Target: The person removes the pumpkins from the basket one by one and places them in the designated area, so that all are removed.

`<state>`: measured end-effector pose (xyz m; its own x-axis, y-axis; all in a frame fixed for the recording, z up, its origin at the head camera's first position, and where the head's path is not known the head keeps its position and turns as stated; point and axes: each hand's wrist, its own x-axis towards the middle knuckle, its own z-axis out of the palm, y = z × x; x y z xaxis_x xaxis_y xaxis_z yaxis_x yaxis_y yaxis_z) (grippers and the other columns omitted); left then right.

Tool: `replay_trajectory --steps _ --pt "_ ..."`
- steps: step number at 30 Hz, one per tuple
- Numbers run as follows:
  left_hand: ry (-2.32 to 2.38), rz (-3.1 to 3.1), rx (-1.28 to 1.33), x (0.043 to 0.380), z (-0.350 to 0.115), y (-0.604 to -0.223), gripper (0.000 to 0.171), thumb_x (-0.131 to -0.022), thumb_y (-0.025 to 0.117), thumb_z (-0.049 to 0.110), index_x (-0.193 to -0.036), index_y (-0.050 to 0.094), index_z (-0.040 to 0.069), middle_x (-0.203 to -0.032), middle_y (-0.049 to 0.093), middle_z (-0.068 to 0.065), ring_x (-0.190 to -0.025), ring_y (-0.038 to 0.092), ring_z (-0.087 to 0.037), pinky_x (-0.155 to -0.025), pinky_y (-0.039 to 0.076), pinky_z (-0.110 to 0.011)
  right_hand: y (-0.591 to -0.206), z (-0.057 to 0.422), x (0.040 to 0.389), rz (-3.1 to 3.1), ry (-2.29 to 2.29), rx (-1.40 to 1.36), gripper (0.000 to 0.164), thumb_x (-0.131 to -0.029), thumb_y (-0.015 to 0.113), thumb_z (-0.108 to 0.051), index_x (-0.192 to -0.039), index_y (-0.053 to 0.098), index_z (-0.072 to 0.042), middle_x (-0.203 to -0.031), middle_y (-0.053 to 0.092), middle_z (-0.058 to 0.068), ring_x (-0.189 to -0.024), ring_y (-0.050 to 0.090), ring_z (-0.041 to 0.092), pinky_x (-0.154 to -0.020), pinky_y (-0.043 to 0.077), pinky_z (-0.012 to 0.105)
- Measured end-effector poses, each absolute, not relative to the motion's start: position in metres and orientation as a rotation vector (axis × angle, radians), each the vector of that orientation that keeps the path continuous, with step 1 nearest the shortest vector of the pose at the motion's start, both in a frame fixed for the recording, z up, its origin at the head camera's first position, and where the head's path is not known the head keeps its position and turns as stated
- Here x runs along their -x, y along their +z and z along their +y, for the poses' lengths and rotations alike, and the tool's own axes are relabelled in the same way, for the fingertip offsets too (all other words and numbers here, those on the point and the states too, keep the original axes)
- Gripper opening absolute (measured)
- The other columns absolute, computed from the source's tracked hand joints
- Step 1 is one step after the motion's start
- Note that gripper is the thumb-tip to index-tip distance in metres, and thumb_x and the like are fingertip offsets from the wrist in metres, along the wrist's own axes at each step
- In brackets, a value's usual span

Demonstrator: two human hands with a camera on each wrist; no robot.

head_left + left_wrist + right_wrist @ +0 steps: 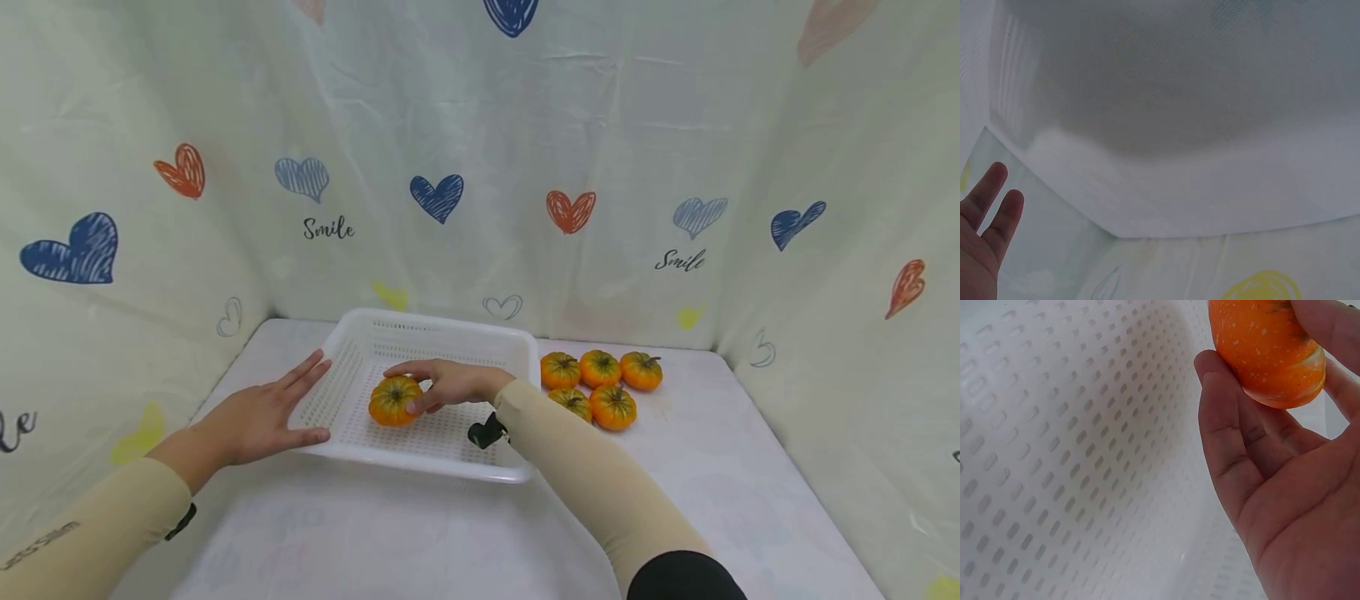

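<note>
A small orange pumpkin with green streaks (394, 401) is in the grip of my right hand (450, 385), over the left part of a white perforated plastic basket (450, 471). The right wrist view shows fingers and thumb curled round the pumpkin (1266, 356), with the basket's slotted surface (1072, 462) close by. My left hand (262, 417) lies at the basket's left side, fingers straight and spread near the rim. Only some of the left hand's fingers (1002, 225) show in the left wrist view; whether they touch the basket I cannot tell.
Several more pumpkins (600, 368) sit in two rows on the white-covered table (675, 467), right of the basket. My right forearm partly hides the nearer row. A curtain with printed hearts (480, 108) encloses the table at the back and sides.
</note>
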<state>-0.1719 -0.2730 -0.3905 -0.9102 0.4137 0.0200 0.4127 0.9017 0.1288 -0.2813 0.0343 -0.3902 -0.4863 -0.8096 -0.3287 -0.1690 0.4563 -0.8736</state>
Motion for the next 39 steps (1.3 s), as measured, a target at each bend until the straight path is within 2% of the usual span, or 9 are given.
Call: replay_trajectory --steps 11,20,29,39 --pt "0.195 3.054 -0.67 0.174 -0.271 -0.392 0.099 -0.089 0.055 0.07 -0.161 0.015 0.015 -0.167 0.01 -0.007 -0.114 0.06 -0.044 -0.089 0.05 -0.06 -0.387 0.042 0.281 1.952 -1.044 0.796 0.061 -0.094 0.071 -0.019 -0.149 0.046 -0.033 -0.15 0.042 -0.004 -0.129 0.046 0.019 -0.09 0.053 0.03" --pt "0.194 3.059 -0.658 0.172 -0.271 -0.394 0.098 -0.089 0.055 0.07 -0.161 0.017 0.015 -0.167 0.008 -0.006 -0.117 0.058 -0.045 -0.09 0.05 -0.06 -0.374 0.05 0.281 1.995 -1.02 0.868 0.063 -0.095 0.069 -0.023 -0.152 0.042 -0.029 -0.148 0.044 0.0 -0.125 0.05 0.022 -0.089 0.054 0.032" --pt "0.191 3.057 -0.645 0.17 -0.273 -0.392 0.1 -0.088 0.054 0.072 -0.16 0.017 0.014 -0.167 0.009 -0.007 -0.117 0.058 -0.044 -0.089 0.05 -0.059 -0.363 0.062 0.286 1.998 -1.034 0.894 0.062 -0.094 0.069 -0.023 -0.151 0.043 -0.032 -0.144 0.048 -0.006 -0.123 0.051 0.018 -0.091 0.053 0.033" --pt "0.183 3.065 -0.673 0.171 -0.273 -0.391 0.099 -0.089 0.057 0.068 -0.161 0.015 0.013 -0.167 0.01 -0.007 -0.116 0.059 -0.044 -0.088 0.05 -0.059 -0.352 0.081 0.29 2.021 -1.058 0.882 0.063 -0.094 0.068 -0.023 -0.151 0.041 -0.032 -0.141 0.05 -0.003 -0.122 0.052 0.022 -0.094 0.052 0.037"
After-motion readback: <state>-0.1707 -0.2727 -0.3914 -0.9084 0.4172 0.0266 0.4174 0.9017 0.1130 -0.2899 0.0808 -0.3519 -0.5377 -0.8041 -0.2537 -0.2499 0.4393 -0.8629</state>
